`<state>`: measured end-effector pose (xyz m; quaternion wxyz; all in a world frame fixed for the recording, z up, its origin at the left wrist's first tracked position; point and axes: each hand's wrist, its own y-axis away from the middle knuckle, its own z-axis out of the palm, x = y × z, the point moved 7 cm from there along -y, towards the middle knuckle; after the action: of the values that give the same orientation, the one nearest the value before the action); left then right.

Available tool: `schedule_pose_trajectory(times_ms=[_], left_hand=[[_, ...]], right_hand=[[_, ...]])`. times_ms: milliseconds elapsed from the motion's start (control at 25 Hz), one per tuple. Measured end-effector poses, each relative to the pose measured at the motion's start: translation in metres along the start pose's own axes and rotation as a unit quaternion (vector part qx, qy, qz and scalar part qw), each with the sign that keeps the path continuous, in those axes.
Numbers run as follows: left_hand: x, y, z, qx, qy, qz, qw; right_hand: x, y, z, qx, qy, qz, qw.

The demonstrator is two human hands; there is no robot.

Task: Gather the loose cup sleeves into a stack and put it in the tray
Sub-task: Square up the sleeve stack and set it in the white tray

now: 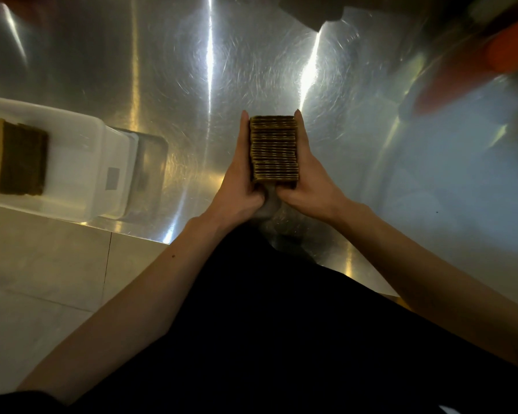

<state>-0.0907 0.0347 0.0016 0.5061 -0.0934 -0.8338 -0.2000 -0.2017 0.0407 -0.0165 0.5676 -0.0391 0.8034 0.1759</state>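
Head view, looking straight down at our own two arms, and most of what we see is shiny steel. The counter (168,85) is brushed metal, covered in swirly scuff marks, with a few bright streaks of light running across it from 12 toward 6 o'clock. Its near edge cuts diagonally from about 9 o'clock down to 5 o'clock, and past that edge at 8 o'clock there's pale tiled floor (42,264) with a thin dark grout line.

Dead centre we've got the stack of sleeves (274,148), brown corrugated cardboard, edges up so all the ridges show. Our left hand (240,177) presses flat against its left side and our right hand (307,174) against its right side, fingers pointing to 12 o'clock, thumbs tucked at the near end. So both hands are squeezed onto the stack from either side. We can't tell if it's resting on the counter or lifted just off it.

Over at 9 o'clock, well apart from the hands, sits the tray (81,150), a whitish translucent plastic tub on the counter, with more brown cardboard (15,156) already lying inside it.

Up at 2 o'clock there's something orange (509,52), too blurry to identify. Dark clothing (281,339) fills the bottom of the view.
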Motion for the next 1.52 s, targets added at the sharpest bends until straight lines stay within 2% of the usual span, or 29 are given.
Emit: schedule_pose_trajectory(times_ms=[680,1040,1320,1520], left_hand=[[-0.008,-0.003,-0.001,0.009,-0.033,-0.007,0.999],[-0.005,-0.005,-0.009,-0.09,-0.067,-0.011,0.994],[-0.003,-0.005,-0.013,-0.081,-0.093,0.032,0.992],[-0.004,-0.001,-0.006,-0.089,-0.093,0.032,0.991]], right_hand=[[-0.001,-0.003,0.001,-0.017,0.017,0.0,1.0],[0.003,-0.004,-0.009,-0.046,0.035,-0.002,0.998],[0.0,-0.005,-0.011,-0.023,0.047,-0.004,0.999],[0.004,-0.005,-0.006,-0.018,0.04,0.011,0.999]])
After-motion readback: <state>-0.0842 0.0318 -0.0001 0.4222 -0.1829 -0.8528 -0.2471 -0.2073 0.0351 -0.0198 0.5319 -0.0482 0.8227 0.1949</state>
